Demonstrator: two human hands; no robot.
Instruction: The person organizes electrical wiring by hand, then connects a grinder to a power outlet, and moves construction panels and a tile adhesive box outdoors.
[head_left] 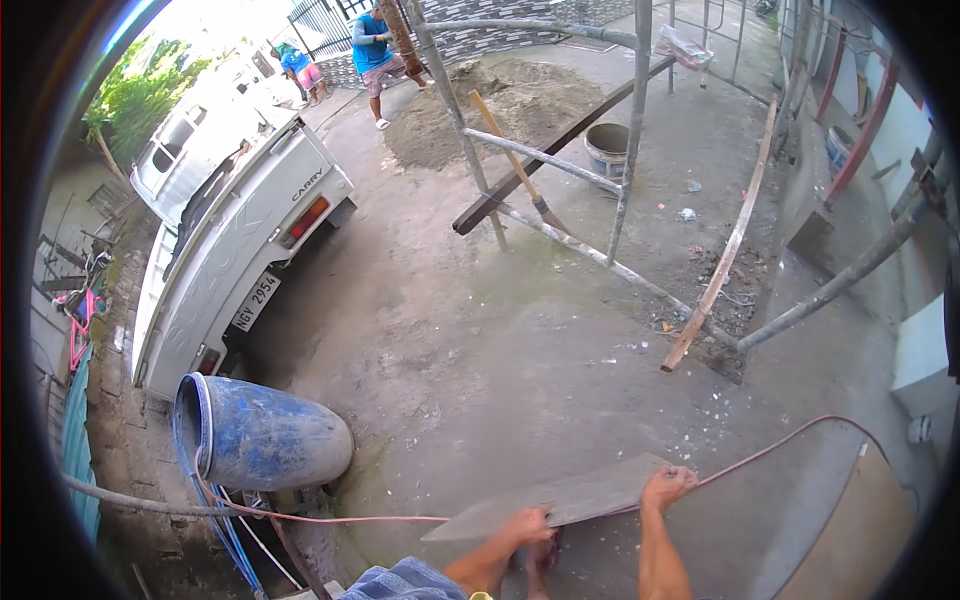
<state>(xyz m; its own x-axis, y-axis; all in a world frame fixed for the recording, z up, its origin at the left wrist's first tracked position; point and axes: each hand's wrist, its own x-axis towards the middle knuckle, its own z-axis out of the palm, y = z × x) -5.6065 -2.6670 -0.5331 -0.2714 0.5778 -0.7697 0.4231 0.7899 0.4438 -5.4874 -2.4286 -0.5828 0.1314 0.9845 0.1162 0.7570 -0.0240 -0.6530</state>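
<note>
A thin grey-brown flat board (pixel 580 494) is held low over the concrete in front of me. My left hand (pixel 530 526) is closed on its near edge, around the middle. At the right end, my right hand (pixel 668 486) grips the corner, fingers folded over the edge. The board's exact material cannot be told. A thin pink hose (pixel 775 444) passes beneath or behind the board and comes out on both sides. Below my left hand, part of a foot (pixel 541 553) shows.
A blue drum (pixel 270 432) lies left, behind a white pickup (pixel 240 250). Metal scaffolding (pixel 560 235) stands ahead with a slanting wooden beam (pixel 565 145), a shovel (pixel 520 165) and a bucket (pixel 607 150). Another board (pixel 850 520) is at right. People (pixel 375 55) are near a sand pile (pixel 500 105).
</note>
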